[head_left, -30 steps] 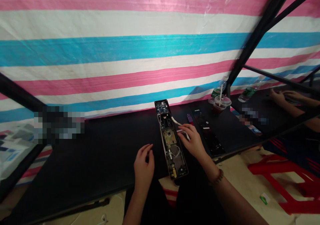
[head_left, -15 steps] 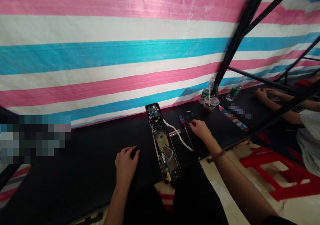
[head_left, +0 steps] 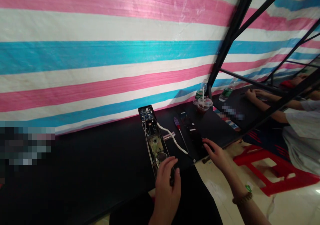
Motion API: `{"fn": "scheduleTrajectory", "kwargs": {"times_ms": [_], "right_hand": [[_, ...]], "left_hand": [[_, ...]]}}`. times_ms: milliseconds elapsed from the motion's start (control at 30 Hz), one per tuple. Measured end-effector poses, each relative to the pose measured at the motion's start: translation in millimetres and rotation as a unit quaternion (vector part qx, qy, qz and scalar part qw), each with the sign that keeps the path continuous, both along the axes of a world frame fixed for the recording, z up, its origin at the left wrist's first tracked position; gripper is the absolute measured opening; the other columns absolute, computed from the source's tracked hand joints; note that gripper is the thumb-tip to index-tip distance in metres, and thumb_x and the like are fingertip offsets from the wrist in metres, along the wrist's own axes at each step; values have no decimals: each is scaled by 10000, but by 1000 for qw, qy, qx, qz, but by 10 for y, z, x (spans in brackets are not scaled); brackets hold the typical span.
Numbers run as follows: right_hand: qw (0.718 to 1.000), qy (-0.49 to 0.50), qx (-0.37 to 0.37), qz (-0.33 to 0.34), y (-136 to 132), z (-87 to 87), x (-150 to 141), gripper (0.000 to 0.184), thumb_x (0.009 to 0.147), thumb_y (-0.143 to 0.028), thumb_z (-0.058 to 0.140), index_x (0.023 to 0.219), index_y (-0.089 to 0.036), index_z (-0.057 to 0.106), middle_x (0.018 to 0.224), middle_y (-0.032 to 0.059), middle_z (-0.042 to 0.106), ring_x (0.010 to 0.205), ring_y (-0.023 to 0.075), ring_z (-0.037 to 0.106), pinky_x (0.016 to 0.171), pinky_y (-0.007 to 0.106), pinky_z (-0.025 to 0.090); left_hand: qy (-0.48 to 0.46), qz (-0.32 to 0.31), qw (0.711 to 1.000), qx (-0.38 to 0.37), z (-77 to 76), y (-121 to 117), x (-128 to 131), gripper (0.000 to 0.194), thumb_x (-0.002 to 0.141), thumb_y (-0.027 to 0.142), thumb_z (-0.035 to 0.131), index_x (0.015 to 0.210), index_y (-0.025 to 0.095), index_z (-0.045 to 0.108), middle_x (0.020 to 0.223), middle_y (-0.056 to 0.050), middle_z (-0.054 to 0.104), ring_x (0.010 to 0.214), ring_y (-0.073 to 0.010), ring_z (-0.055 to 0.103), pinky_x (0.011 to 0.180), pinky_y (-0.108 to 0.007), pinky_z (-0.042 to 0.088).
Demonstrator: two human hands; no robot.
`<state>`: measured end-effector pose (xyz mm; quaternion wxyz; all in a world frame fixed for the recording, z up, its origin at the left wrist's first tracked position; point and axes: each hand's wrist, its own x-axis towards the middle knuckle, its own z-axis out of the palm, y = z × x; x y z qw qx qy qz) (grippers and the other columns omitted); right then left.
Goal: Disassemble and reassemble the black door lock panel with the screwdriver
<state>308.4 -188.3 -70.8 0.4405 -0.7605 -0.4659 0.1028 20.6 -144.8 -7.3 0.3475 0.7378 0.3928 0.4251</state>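
Note:
A long black door-lock housing [head_left: 144,136], apparently a smart lock with its inside exposed, lies lengthwise before me. It holds a blue circuit board [head_left: 146,113] at the far end and a brass-coloured metal block [head_left: 155,144] midway. My left hand [head_left: 167,185] is open over its near end and hides part of it. From its right side runs a white cable [head_left: 172,139]. My right hand [head_left: 216,154] has thumb and fingers apart, fingertips at the near right edge of a glossy black panel [head_left: 192,135]. Between panel and housing lies a screwdriver [head_left: 178,125] with a purple-red handle.
A lidded cup with a straw [head_left: 204,104] and a water bottle [head_left: 198,94] stand at the back right. Beyond a black metal frame [head_left: 226,40], another person's hands [head_left: 252,94] rest at a table. A red stool [head_left: 275,171] is on the floor at right.
My right hand left the white cable, passed over the panel's far end and came to its near right edge. My left hand moved right, from the table to above the housing. The view shifted right.

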Motion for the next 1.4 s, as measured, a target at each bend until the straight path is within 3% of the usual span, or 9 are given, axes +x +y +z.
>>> {"fn": "scheduleTrajectory", "kwargs": {"times_ms": [133,400,567,733,867,967,1067,1233,1400], "right_hand": [[999,15,44,10,-24,-83,-78,308,887,-481,580,999,-244,739,1168,104,755,1254,299,626,1070,492,480],[991,37,122,-37,-49,39,-191,258,910,-458,584,874,-228,694,1277,151,693,1243,306,626,1056,501,480],[973,124,137,-141,-152,76,-277,342,777,-518,741,734,-206,606,1327,175,629,1086,301,687,892,430,555],[935,271,108,-201,-271,70,-347,473,666,-492,795,1009,-191,673,1037,117,727,876,260,704,719,357,563],[897,422,60,-116,-335,298,-443,546,673,-435,765,1165,-208,697,983,86,741,775,236,692,590,302,512],[884,460,35,-81,-339,480,-528,410,700,-394,681,1062,-219,761,780,45,711,601,192,618,487,264,420],[915,393,52,-75,-352,595,-601,294,681,-377,661,893,-232,803,771,64,708,658,221,638,544,295,462],[969,226,102,-4,-463,852,-795,223,713,-413,724,880,-313,831,1067,110,718,1058,339,648,849,438,521],[964,168,162,127,-475,1275,-1190,205,811,-502,711,725,-327,775,962,93,682,923,307,654,741,422,522]], "left_hand": [[35,-116,992,-43,48,-26,348,273,943,208,507,1110,244,719,1232,-118,679,1160,-260,653,1026,-452,540],[219,-97,971,14,-299,-31,704,586,847,55,513,1400,237,581,1595,-152,382,1475,-415,324,1109,-621,414],[320,-121,939,19,-170,129,798,627,771,-92,405,1258,184,686,1292,-166,629,1203,-353,566,978,-518,519],[163,-121,979,32,101,344,648,323,891,70,507,1006,226,766,1033,-91,660,989,-251,624,904,-422,565],[-33,-57,998,-1,396,445,313,161,916,244,611,967,247,764,1054,-73,676,996,-234,682,885,-391,589],[-201,-2,975,-100,649,435,54,155,939,344,614,974,228,711,1079,-70,706,853,-220,750,700,-344,634],[-334,37,930,-151,848,423,-155,169,936,378,636,1004,224,645,981,-37,734,705,-214,765,541,-310,618],[-260,95,957,-90,868,622,-266,212,860,344,736,997,188,689,841,-25,749,710,-173,748,668,-286,628],[-184,28,976,-110,776,899,0,248,844,398,706,956,177,715,817,-49,750,692,-178,725,630,-269,592]]}}
